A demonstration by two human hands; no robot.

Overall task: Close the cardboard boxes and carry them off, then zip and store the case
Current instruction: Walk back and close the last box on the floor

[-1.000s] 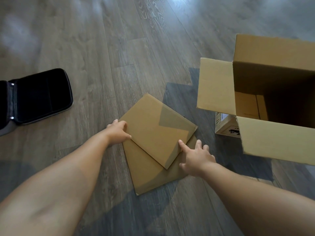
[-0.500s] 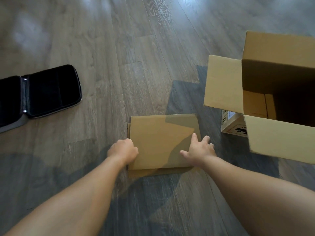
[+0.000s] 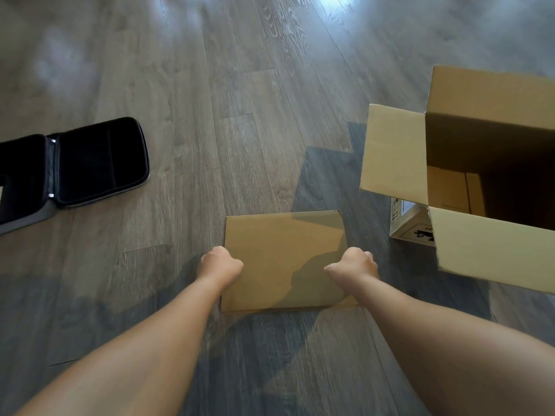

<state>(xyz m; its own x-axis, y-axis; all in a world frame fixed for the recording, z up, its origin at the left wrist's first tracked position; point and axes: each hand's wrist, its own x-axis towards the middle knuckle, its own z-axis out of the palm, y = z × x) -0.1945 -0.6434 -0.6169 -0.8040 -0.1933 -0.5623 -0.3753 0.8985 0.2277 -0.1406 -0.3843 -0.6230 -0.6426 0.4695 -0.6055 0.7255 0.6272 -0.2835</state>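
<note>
Head view, hands: both are down on the flat cardboard stack at lower centre of the frame, and both have it!
Left hand: fingers curled round the stack's left edge, gripping it, knuckles up.
Right hand: fingers curled round the right edge, thumb lying on the top face, a firm hold.
Flat cardboard stack: square to the camera on the grey wood floor, a sliver of a second sheet peeking out at the lower right corner. I cannot tell whether it has left the floor.
Large cardboard box: right side of the frame, flaps open wide, dark inside, standing just right of the stack and apart from it.
Small printed box: tucked under the large box's near flap, only a corner showing, labels too small to read.
Black case: left edge of the frame, lying unzipped and spread open, well apart from both hands.
</note>
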